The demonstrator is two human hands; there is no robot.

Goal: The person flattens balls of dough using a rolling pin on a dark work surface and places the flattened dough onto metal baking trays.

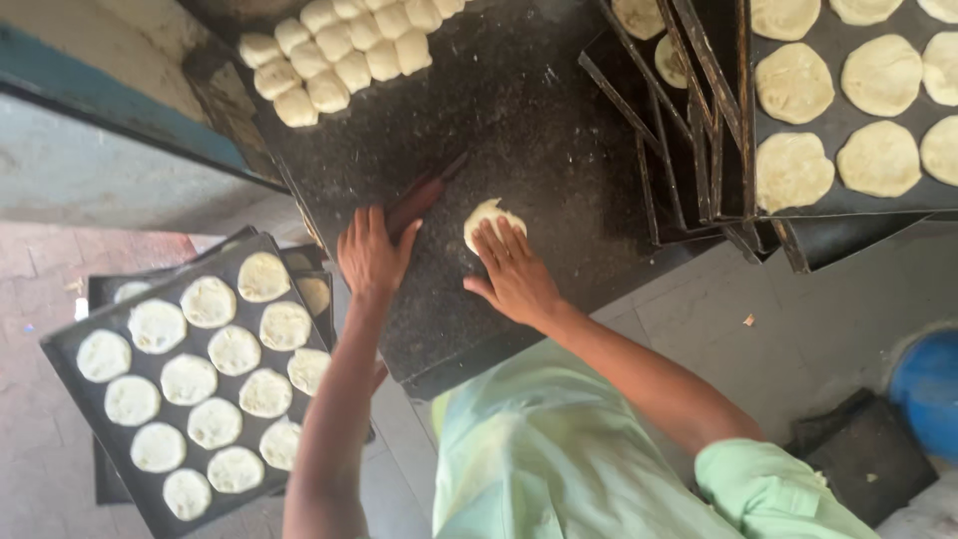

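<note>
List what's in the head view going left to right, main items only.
Tray of flattened dough rounds → left hand → dough piece under right hand → stacked trays → tray of dough discs → blue container.

A dark, flour-dusted stone worktop fills the middle of the view, its surface speckled and worn, with a stack of black metal trays leaning at its far right edge. Below it lies a floor of pale grey tiles that gives way on the left to reddish brick paving, and a grey wall with a blue-painted band runs along the upper left. Soft daylight falls evenly across the whole scene, and a blue round container sits on the floor at the right edge.
</note>
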